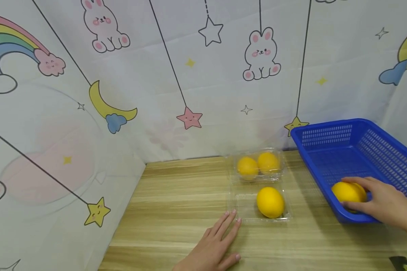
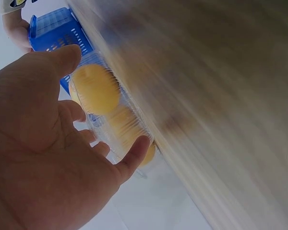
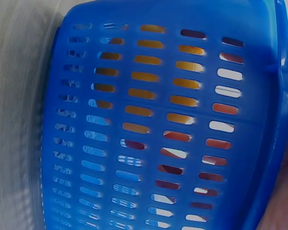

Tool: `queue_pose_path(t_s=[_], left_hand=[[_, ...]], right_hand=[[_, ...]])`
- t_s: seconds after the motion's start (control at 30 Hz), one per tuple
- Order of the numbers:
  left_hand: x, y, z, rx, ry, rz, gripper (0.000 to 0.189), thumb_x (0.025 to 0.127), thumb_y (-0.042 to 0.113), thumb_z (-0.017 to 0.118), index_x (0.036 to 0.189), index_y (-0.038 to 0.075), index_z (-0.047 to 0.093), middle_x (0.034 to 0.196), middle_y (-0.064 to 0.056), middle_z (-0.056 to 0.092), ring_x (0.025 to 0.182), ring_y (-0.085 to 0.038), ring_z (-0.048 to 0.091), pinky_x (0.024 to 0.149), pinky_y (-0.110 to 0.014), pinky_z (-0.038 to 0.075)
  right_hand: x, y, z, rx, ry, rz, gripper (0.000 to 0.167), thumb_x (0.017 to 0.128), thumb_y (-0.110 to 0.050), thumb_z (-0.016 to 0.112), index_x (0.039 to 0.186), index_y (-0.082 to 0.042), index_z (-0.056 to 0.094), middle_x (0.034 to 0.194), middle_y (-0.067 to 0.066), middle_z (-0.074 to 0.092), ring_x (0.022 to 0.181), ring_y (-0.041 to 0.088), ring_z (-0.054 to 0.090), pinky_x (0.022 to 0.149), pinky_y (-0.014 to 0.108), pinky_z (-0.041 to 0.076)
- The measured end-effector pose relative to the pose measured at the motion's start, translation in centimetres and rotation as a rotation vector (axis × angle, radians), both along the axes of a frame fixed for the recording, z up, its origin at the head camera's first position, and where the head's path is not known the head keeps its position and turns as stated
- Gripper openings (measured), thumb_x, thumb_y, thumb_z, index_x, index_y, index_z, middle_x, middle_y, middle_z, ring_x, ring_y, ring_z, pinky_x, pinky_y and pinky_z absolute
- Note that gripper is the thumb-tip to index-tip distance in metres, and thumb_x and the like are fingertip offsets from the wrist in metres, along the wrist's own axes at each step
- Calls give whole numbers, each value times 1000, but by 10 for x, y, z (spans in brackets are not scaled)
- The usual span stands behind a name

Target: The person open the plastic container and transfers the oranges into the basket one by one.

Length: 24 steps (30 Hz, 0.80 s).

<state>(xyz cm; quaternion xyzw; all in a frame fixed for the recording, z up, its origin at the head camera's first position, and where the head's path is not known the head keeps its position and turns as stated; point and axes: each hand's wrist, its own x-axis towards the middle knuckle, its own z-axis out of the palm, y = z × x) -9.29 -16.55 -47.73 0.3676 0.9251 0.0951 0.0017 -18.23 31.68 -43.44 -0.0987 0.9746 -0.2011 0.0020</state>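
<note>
Lower right, the right hand (image 1: 386, 198) grips yellow fruit (image 1: 345, 192), likely against slipping; lower centre, the left hand (image 1: 214, 244) is outstretched.

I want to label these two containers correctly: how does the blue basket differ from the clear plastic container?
The blue basket is opaque; the clear plastic container is see-through. The basket is larger, the container smaller. The basket's walls have rows of slots, while the container's wall shows fine ridges. Both hold round yellow fruit.
</note>
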Motion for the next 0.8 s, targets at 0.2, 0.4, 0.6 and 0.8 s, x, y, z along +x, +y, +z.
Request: queue_pose_path(t_s=[0.2,0.4,0.6,0.8], left_hand=[[-1,1,1,0,1,-3,80,111,52,48,171,11,15,179,-14,8,163,-31,18,110,-54,49],[-1,2,2,5,-5,-4,80,111,52,48,171,10,14,179,-14,8,163,-31,19,110,-54,49],[-1,2,1,10,37,-14,80,110,50,49,171,8,17,178,-16,12,162,-31,20,107,-51,52],[-1,2,-3,16,57,-14,80,111,51,48,170,8,17,178,-16,11,162,-32,21,103,-49,53]], right_hand=[[0,-1,3,0,-26,24,78,90,-45,84,143,5,57,131,45,55,103,57,61,67,55,52],[0,-1,4,13,-44,31,75,90,-41,84,143,6,57,134,46,54,105,59,60,68,55,52],[-2,1,2,7,-56,42,74,90,-39,84,143,5,57,132,45,56,100,53,62,65,50,51],[-4,2,1,5,-65,57,72,90,-37,84,142,6,58,131,44,58,101,52,63,67,51,51]])
